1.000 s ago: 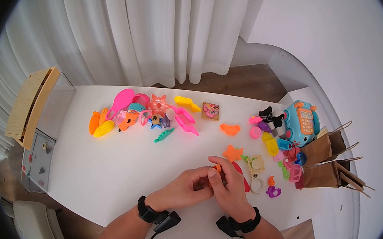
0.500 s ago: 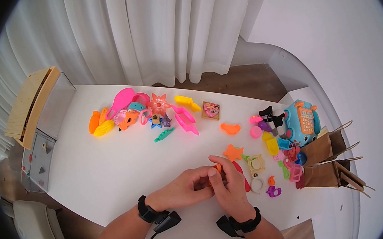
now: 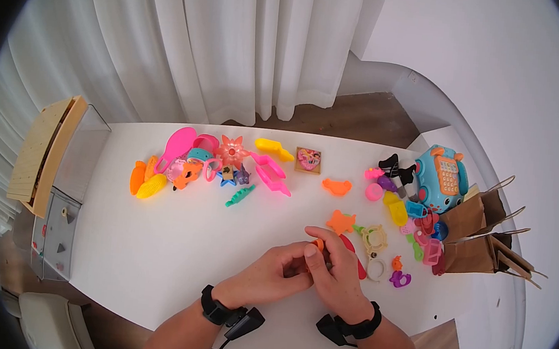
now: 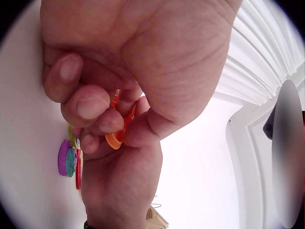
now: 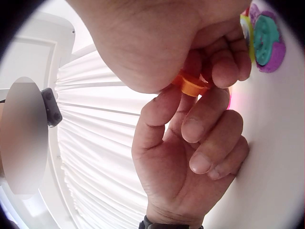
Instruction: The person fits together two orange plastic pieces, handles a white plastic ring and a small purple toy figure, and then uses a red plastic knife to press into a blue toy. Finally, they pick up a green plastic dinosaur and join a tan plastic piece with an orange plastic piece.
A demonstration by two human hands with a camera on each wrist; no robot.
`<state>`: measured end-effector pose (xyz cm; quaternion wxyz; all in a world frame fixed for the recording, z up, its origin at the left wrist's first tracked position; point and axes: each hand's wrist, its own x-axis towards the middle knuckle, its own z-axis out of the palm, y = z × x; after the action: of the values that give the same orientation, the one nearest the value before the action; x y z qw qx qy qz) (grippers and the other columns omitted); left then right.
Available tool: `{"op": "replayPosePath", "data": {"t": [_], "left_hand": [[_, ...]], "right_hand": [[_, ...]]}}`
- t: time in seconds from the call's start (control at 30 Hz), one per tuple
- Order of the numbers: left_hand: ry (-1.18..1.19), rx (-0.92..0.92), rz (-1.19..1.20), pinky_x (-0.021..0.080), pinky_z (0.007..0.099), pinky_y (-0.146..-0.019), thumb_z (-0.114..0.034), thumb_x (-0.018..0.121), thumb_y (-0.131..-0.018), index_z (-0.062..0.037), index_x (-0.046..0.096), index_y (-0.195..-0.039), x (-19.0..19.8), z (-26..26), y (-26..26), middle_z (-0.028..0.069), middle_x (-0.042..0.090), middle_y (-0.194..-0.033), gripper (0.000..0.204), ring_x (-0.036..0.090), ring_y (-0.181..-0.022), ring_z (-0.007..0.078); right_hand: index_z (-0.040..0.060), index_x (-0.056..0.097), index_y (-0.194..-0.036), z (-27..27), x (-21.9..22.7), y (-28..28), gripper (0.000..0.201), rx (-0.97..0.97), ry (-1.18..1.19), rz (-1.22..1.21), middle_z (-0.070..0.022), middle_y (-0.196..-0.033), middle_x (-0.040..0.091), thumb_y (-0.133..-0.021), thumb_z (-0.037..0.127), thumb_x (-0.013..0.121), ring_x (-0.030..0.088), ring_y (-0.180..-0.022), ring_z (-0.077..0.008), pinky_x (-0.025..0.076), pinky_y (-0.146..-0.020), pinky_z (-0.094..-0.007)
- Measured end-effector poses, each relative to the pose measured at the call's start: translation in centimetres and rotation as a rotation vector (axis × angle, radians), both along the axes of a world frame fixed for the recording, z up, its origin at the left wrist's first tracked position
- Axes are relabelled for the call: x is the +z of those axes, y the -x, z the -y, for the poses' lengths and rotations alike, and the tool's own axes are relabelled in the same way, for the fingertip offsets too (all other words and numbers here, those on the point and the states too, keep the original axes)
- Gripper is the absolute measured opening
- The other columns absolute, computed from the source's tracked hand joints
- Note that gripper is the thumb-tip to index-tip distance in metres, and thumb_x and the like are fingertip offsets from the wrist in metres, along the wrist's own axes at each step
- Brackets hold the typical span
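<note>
Both hands meet over the near middle of the table and hold one small orange plastic piece [image 5: 193, 87] between them. My left hand [image 3: 271, 271] pinches it between thumb and fingertips, its other fingers curled. From the right, my right hand [image 3: 335, 279] grips the same piece, thumb laid across the top. Only an orange edge [image 4: 114, 140] shows between the fingers in the left wrist view; the rest is hidden, so I cannot tell its kind. Partly behind the right hand lies a red flat toy [image 3: 351, 257], with an orange star-shaped toy [image 3: 340, 223] beyond it.
Right of the hands lie a cream ring-shaped toy [image 3: 374, 239] and a purple toy [image 3: 400, 280]. A blue toy telephone [image 3: 439, 180] and brown paper bags [image 3: 470, 253] stand at the right end. Several colourful toys, including a pink scoop-like one [image 3: 271, 174], lie along the back left.
</note>
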<state>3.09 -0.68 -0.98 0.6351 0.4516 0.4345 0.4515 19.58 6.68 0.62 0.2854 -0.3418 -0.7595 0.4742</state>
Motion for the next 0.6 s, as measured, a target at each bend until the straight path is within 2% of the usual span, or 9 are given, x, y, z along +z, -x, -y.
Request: {"op": "replayPosePath", "data": {"t": [0.07,0.13,0.37,0.43,0.57,0.6], "left_hand": [[-0.001,-0.001,-0.007,0.051,0.0281,-0.096,0.0,0.062,-0.103,-0.0041,0.058,-0.134,-0.01,0.0,0.01,0.0009,0.064,-0.121,0.032,0.06,-0.108,0.0085],[-0.001,0.001,-0.002,0.051,0.0284,-0.096,-0.001,0.062,-0.103,-0.0043,0.058,-0.134,0.11,0.01,-0.02,0.001,0.065,-0.121,0.032,0.06,-0.108,0.0088],[0.009,-0.008,-0.003,0.051,0.0285,-0.096,-0.001,0.062,-0.103,-0.0047,0.058,-0.134,0.3,0.04,-0.08,0.0012,0.065,-0.121,0.032,0.06,-0.109,0.0092],[0.012,0.002,0.01,0.051,0.0282,-0.095,-0.001,0.062,-0.103,-0.0046,0.058,-0.134,0.38,0.04,-0.16,0.0011,0.064,-0.121,0.032,0.06,-0.108,0.009],[0.004,0.0,0.005,0.051,0.028,-0.095,0.0,0.062,-0.102,-0.0046,0.058,-0.134,0.39,0.05,-0.14,0.0012,0.064,-0.121,0.032,0.06,-0.108,0.0089],[0.009,0.001,0.005,0.051,0.0279,-0.095,0.0,0.062,-0.102,-0.0044,0.058,-0.133,0.48,0.06,-0.15,0.0012,0.064,-0.121,0.032,0.06,-0.108,0.0088]], "right_hand": [[0.0026,0.062,-0.133,0.03,-0.01,0.0,0.036,0.001,0.006,0.0,-0.0119,-0.087,0.068,-0.107,0.027,0.062,0.068,-0.074,-0.0211,0.055,-0.069,-0.0326],[0.0035,0.061,-0.134,0.04,-0.1,0.0,0.036,0.007,-0.001,-0.009,-0.0042,-0.084,0.063,-0.108,0.028,0.061,0.061,-0.075,-0.0101,0.05,-0.069,-0.026],[0.0029,0.061,-0.134,0.01,-0.27,-0.08,0.035,0.013,0.017,-0.006,-0.0048,-0.086,0.065,-0.108,0.027,0.061,0.063,-0.077,-0.0105,0.052,-0.07,-0.0264],[0.0025,0.063,-0.132,0.04,-0.31,0.02,0.035,-0.003,0.015,-0.03,-0.0107,-0.084,0.066,-0.106,0.026,0.062,0.067,-0.072,-0.0195,0.054,-0.068,-0.0319],[0.0025,0.063,-0.132,-0.05,-0.44,-0.09,0.035,-0.002,0.007,-0.027,-0.0106,-0.084,0.066,-0.106,0.025,0.063,0.066,-0.071,-0.0193,0.053,-0.067,-0.0316],[0.0025,0.062,-0.133,-0.09,-0.42,-0.16,0.034,0.011,0.014,-0.014,-0.0082,-0.087,0.067,-0.107,0.025,0.062,0.065,-0.075,-0.0153,0.053,-0.07,-0.0292]]}}
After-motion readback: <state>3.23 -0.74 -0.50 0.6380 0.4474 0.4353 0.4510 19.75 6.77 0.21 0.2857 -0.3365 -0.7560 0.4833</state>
